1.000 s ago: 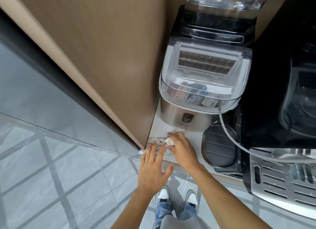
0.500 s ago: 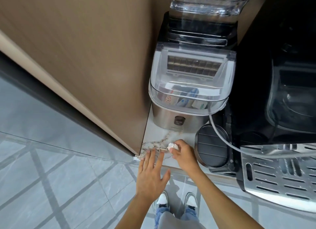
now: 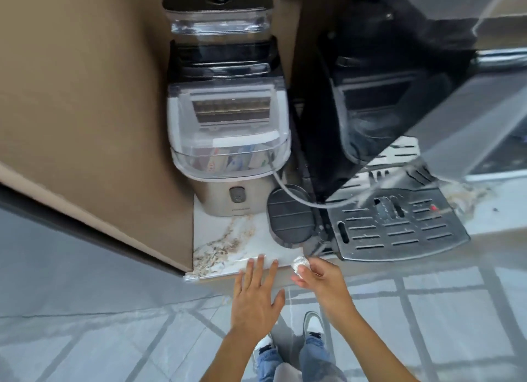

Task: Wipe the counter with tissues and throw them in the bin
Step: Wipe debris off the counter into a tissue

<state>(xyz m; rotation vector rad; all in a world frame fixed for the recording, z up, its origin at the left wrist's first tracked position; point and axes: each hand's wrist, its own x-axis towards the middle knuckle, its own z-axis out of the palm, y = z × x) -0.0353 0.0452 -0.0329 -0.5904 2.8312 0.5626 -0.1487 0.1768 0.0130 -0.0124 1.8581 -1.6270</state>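
Marble tabletop [image 3: 228, 239] at frame centre looks wiped. My right hand [image 3: 319, 279] grips the balled tissue [image 3: 300, 263], ready for binning. Left hand [image 3: 256, 296] open, bracing the edge.

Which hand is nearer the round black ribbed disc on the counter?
Right. The right hand, pinching a balled tissue, sits just below the disc at the counter edge. The left hand lies flat, further to the disc's lower left.

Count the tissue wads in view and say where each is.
1: a balled tissue in the right hand at the counter edge. Others may be hidden.
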